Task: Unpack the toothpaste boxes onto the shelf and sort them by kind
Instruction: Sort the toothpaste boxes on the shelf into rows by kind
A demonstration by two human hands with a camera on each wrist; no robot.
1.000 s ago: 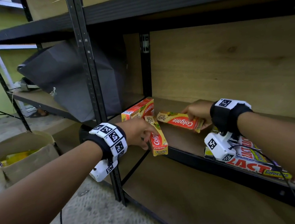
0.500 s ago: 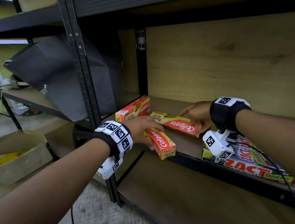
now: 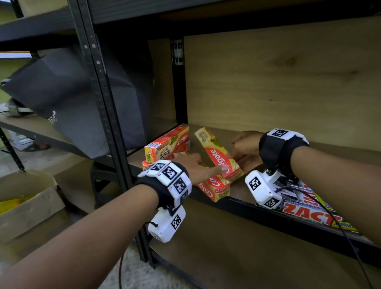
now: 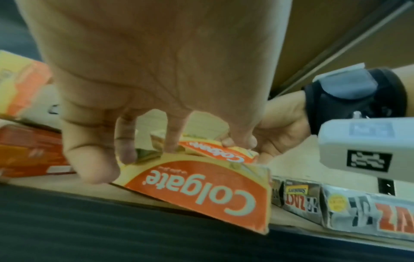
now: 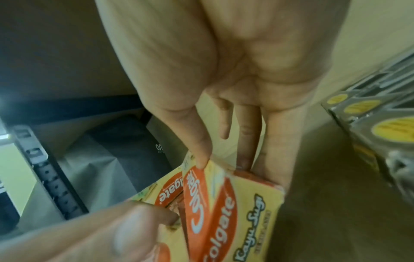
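Note:
On the wooden shelf (image 3: 245, 192) my left hand (image 3: 200, 166) grips a red-and-yellow Colgate box (image 4: 195, 186) that lies at the front edge, thumb at its near end and fingers curled over its far side. My right hand (image 3: 242, 149) pinches a second Colgate box (image 5: 224, 212), thumb on top and fingers along its right side. This box lies partly over the first and points toward the back of the shelf. My left index finger touches it. A stack of matching Colgate boxes (image 3: 169, 143) stands at the shelf's left end.
Grey-and-red Zact boxes (image 3: 303, 206) lie along the front edge to the right, under my right wrist. A black upright post (image 3: 104, 105) bounds the shelf on the left, with a grey bag (image 3: 67, 97) beyond it. A cardboard carton (image 3: 23, 203) sits on the floor.
My left hand has laid its box from hanging upright off the edge down onto the shelf. My right hand has turned its box from crosswise to pointing into the shelf, over the left one.

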